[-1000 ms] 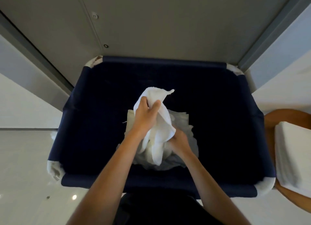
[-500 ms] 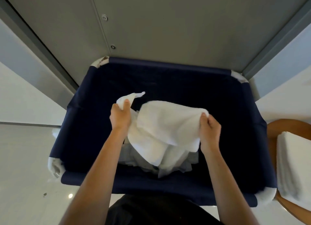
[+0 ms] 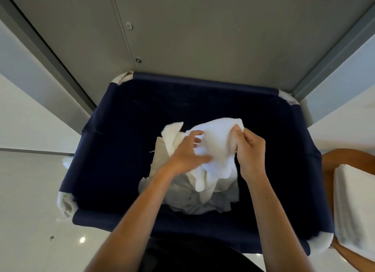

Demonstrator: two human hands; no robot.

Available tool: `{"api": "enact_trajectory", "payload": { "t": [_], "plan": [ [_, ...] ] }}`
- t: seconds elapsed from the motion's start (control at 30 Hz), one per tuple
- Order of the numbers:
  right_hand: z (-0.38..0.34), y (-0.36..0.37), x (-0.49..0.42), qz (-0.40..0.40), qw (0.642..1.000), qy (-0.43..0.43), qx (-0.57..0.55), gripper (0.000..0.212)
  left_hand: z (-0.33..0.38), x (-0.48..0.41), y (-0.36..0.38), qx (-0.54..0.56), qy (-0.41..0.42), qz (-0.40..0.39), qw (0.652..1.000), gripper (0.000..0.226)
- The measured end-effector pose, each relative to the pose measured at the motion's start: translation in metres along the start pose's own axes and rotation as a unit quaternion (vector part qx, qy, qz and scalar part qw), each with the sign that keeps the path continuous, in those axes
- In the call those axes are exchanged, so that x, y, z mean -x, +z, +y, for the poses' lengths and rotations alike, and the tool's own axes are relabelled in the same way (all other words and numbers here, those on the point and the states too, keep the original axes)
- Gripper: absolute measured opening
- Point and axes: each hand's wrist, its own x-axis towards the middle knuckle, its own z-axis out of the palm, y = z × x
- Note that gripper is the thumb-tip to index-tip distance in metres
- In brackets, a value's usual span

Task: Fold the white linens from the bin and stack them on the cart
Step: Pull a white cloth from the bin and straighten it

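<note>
soft, even light fills the scene and shadows are faint. a small round glare spot shines on the glossy floor [image 3: 30, 190] at lower left. the navy bin [image 3: 203, 82] loses detail in its dark inside, while the white towel [image 3: 219, 133] is nearly blown out. the left hand [image 3: 188, 151] is motion-blurred at the fingers. straight wall lines bow toward the frame edges.

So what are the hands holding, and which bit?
A white towel. The right hand pinches its top edge near a corner; the left hand is on its middle, too blurred to tell its grip.
</note>
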Motion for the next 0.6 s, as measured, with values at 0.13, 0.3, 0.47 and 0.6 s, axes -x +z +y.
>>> {"api": "enact_trajectory", "payload": {
  "t": [0.13,0.3,0.47,0.6],
  "plan": [
    [-0.01,0.005,0.001,-0.036,0.999,-0.006,-0.012,0.047,0.008,-0.006,0.027,-0.082,0.078,0.044,0.993,0.073],
    [-0.024,-0.006,-0.001,-0.115,0.993,-0.033,-0.021,0.022,0.024,-0.01,0.007,0.008,0.094,0.173,0.98,0.034],
    [0.025,0.007,0.003,-0.256,0.944,0.083,0.191,0.048,0.04,-0.01,-0.009,0.118,0.062,0.22,0.966,0.036],
    [0.032,0.024,0.013,-0.164,0.969,0.056,0.175,0.02,0.035,-0.006,-0.016,0.211,0.048,0.22,0.951,0.037]
  ]
}}
